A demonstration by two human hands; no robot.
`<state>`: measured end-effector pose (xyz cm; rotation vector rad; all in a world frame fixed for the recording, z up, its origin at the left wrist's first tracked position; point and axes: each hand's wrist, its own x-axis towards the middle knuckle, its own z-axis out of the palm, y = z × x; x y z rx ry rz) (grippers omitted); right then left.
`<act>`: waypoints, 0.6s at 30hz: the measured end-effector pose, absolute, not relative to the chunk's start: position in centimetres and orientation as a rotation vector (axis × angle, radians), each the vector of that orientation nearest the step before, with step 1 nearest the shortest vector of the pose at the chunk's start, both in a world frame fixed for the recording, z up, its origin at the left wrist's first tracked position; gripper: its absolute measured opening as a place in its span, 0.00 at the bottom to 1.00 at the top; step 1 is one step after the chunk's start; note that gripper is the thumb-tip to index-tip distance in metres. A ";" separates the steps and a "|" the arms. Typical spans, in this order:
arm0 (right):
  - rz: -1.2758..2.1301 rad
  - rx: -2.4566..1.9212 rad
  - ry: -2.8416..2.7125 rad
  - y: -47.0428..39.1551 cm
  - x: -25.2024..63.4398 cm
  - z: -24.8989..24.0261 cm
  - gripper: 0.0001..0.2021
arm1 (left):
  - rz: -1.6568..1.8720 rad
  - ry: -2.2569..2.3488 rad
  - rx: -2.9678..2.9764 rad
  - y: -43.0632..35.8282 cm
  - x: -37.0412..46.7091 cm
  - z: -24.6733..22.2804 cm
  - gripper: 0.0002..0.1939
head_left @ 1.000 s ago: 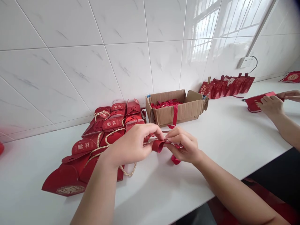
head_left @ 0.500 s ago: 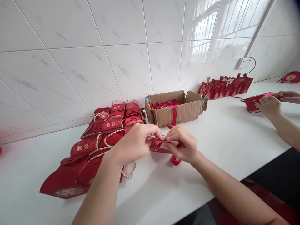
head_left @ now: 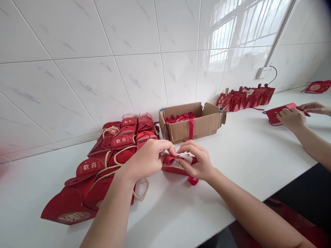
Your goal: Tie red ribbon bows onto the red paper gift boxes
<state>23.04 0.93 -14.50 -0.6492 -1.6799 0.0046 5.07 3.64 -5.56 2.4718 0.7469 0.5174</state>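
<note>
A small red paper gift box (head_left: 174, 170) rests on the white tabletop in front of me, its upper part folded inward between my hands. My left hand (head_left: 148, 159) pinches a curled red flap on the box's left side. From the right, my right hand (head_left: 198, 161) grips the box's upper edge, thumb low and fingers bent over the top. Under my right fingers, a piece of bright red ribbon (head_left: 193, 181) pokes out. My fingers hide much of the box's top.
Rows of red gift boxes (head_left: 90, 167) with gold cords sit to the left. Behind my hands stands a cardboard box (head_left: 205, 124) of red ribbons, one hanging over its front. Upright red bags (head_left: 244, 98) line the wall. At right, another person's hands (head_left: 294, 119) hold a red bag.
My right hand has shifted slightly left and its fingers have moved along the top edge. More of the box's front now shows below my hands. The view has tilted slightly.
</note>
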 end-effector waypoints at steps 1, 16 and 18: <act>0.007 -0.648 -1.680 0.9 23.0 -14.5 0.06 | 0.514 0.748 2.469 3.6 5.1 -5.5 0.14; 0.052 -0.670 -1.670 1.0 23.0 -14.6 0.06 | 0.486 0.781 2.462 3.5 5.1 -5.4 0.14; 0.054 -0.677 -1.666 1.0 23.0 -14.6 0.06 | 0.485 0.787 2.460 3.6 5.1 -5.4 0.15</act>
